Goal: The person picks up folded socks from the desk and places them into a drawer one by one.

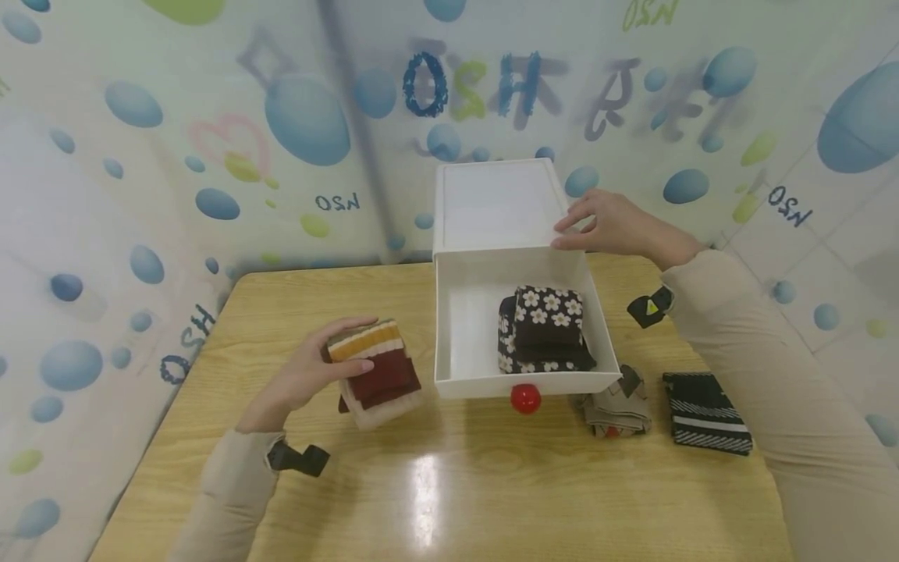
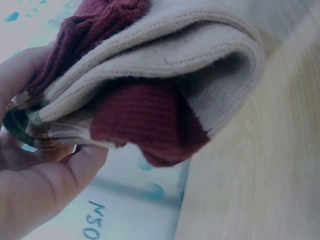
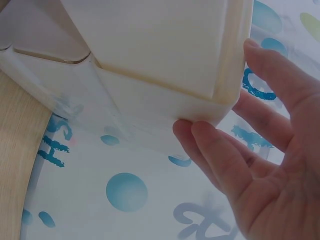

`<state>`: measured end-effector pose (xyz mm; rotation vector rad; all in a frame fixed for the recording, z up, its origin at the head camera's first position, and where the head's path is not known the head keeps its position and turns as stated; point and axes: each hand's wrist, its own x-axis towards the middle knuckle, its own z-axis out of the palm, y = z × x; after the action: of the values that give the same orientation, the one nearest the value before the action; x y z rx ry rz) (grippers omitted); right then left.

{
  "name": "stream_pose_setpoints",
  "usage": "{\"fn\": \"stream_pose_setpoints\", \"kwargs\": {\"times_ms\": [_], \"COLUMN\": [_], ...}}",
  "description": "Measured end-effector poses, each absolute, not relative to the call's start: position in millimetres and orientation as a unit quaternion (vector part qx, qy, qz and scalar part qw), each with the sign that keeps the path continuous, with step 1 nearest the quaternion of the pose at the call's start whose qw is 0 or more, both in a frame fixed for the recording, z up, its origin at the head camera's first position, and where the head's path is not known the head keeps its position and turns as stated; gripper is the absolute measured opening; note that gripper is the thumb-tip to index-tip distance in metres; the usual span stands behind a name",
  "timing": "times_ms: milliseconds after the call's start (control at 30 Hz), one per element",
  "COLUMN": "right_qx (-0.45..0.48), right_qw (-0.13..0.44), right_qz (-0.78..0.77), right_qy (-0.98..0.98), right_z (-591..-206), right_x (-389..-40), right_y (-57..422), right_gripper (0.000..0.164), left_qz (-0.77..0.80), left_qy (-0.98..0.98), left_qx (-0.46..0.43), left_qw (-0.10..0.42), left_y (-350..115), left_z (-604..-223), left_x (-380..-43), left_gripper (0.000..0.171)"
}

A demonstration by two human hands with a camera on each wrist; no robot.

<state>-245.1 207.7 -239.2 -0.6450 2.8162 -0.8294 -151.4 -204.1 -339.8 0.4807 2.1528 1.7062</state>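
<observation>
My left hand (image 1: 309, 375) grips a folded pair of socks (image 1: 385, 375), maroon with cream and mustard bands, over the table to the left of the box. In the left wrist view, the socks (image 2: 150, 95) show a thick cream fold and a maroon end. At the back stands a white drawer box (image 1: 495, 207), its drawer (image 1: 463, 328) pulled out toward me. My right hand (image 1: 611, 222) holds the box casing's right edge; in the right wrist view its fingers surround a corner of the casing (image 3: 150, 95). Black flower-patterned socks (image 1: 548, 328) lie folded in the drawer.
A red round knob (image 1: 525, 399) sticks out from the drawer front. Right of the drawer lie folded grey-beige socks (image 1: 618, 406) and black-and-white striped socks (image 1: 705, 414) on the wooden table (image 1: 492, 484). A dotted wall covering (image 1: 316, 195) stands behind the table.
</observation>
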Motion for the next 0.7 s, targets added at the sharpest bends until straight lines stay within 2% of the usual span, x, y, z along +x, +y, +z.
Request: {"fn": "stream_pose_setpoints", "kwargs": {"times_ms": [367,700], "right_qx": [-0.217,-0.214], "right_qw": [0.066,0.069], "right_qz": [-0.282,-0.278], "right_qy": [0.932,0.934], "right_z": [-237.7,-240.2], "right_x": [-243.2,-246.7], "right_y": [206.7,208.6], "right_gripper": [0.038,0.038], "left_qz": [0.629,0.650], "left_qy": [0.734,0.718], "left_qx": [0.221,0.230], "left_qw": [0.131,0.096], "left_y": [-202.2,-188.3], "left_z": [-306.5,-269.3], "left_x": [-136.0,-121.2], "left_gripper": [0.051,0.051]}}
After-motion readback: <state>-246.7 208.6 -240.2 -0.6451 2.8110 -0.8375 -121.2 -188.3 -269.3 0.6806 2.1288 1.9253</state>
